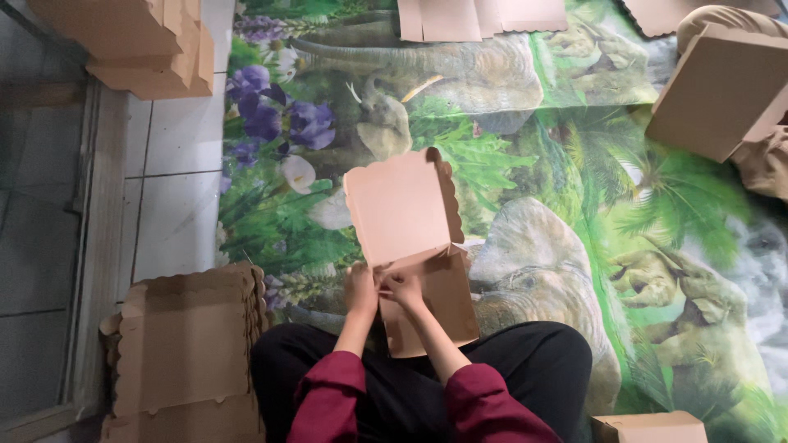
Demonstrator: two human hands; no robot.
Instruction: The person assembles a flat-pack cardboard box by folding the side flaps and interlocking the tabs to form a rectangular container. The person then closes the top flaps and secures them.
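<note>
Sleeves [328, 394]: maroon, closest to the camera
Hands: left hand [359, 289] and right hand [402, 289] both pinching the cardboard box [410, 238]
Stack of flat boxes [185, 336]: just left

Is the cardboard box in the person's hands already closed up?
No: the cardboard box lies open on the mat, lid flap spread away, while the left hand and right hand pinch its near corner.
</note>
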